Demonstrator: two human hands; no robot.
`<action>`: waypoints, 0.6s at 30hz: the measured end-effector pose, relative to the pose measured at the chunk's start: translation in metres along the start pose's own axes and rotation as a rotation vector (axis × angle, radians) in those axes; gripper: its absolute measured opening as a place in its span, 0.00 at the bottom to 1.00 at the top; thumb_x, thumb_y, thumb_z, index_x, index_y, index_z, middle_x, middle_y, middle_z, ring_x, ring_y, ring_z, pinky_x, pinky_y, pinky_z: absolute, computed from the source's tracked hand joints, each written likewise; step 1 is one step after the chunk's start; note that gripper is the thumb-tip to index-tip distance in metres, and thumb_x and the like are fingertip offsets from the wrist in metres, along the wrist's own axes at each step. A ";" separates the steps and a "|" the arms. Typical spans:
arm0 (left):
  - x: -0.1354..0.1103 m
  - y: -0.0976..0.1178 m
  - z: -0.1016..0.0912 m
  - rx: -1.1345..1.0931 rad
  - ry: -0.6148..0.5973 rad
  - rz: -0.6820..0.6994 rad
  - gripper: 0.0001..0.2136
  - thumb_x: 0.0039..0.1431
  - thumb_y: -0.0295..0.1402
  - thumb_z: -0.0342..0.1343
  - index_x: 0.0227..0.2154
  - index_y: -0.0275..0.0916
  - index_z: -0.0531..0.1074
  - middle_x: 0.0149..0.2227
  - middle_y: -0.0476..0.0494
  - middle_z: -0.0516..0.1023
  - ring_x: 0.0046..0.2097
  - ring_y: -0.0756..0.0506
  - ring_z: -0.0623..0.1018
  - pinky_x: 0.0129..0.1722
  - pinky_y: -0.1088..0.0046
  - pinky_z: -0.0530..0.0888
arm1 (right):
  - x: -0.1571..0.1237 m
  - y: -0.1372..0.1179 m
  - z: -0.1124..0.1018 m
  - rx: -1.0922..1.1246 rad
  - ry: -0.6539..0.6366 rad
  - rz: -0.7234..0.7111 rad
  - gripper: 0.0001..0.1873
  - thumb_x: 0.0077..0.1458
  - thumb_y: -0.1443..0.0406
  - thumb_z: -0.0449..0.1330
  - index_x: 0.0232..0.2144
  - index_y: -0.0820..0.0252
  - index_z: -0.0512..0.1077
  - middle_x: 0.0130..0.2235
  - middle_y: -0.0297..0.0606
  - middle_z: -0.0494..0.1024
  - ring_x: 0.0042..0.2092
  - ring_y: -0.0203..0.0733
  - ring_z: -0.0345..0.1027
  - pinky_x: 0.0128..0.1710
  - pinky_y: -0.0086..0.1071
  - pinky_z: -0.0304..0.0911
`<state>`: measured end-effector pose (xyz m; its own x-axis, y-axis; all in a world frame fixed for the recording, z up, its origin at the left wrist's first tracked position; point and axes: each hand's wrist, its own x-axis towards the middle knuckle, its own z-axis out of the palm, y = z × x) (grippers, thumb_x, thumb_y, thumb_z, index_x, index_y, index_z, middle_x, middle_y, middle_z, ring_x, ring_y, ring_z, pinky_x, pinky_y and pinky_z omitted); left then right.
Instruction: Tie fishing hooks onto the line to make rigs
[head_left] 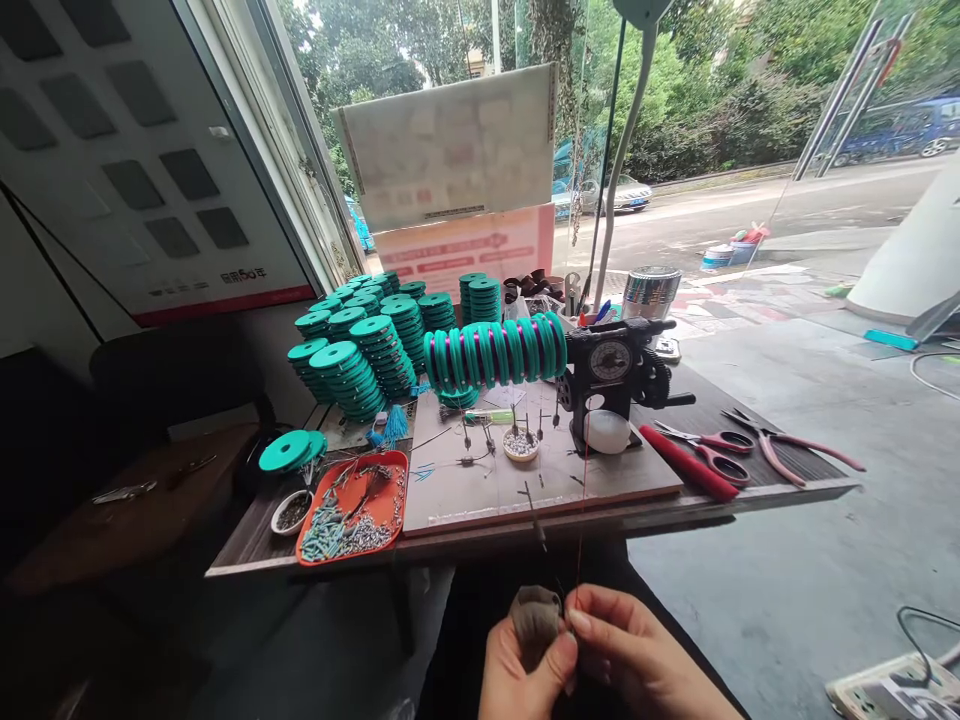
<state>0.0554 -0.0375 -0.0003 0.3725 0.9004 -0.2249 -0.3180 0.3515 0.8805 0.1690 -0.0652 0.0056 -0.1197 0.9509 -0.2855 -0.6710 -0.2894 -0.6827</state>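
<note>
Low in the head view, my left hand [525, 665] is closed, thumb against fingers, with a grey-brown cloth-like wrap [535, 618] around or against its forefinger. What its fingertips pinch is hidden. Touching it, my right hand [626, 645] pinches a thin red fishing line [582, 520] that rises past the board's front edge to a black hand-cranked line winder [611, 365]. Teal foam line spools [495, 352] sit in a row on the winder's shaft. A thin dark rig piece [536, 520] hangs over the edge just above my hands.
Stacked teal spools [345, 380] stand back left. An orange tray [405, 490] of small metal parts and a small bowl [292, 513] are on the left. A dish of beads [521, 444] sits mid-board. Scissors [720, 450], a red case [686, 462] and pliers [795, 445] lie right.
</note>
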 end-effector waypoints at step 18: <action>-0.001 -0.003 -0.002 -0.184 0.017 -0.132 0.13 0.33 0.38 0.68 0.16 0.35 0.74 0.14 0.54 0.63 0.20 0.56 0.61 0.22 0.80 0.57 | 0.003 0.002 -0.005 -0.066 -0.080 -0.060 0.14 0.46 0.58 0.65 0.23 0.62 0.67 0.22 0.32 0.71 0.26 0.34 0.63 0.28 0.27 0.54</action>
<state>0.0546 -0.0392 -0.0035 0.4073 0.8469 -0.3419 -0.4216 0.5064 0.7522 0.1705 -0.0637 0.0000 -0.1404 0.9716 -0.1904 -0.6291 -0.2360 -0.7407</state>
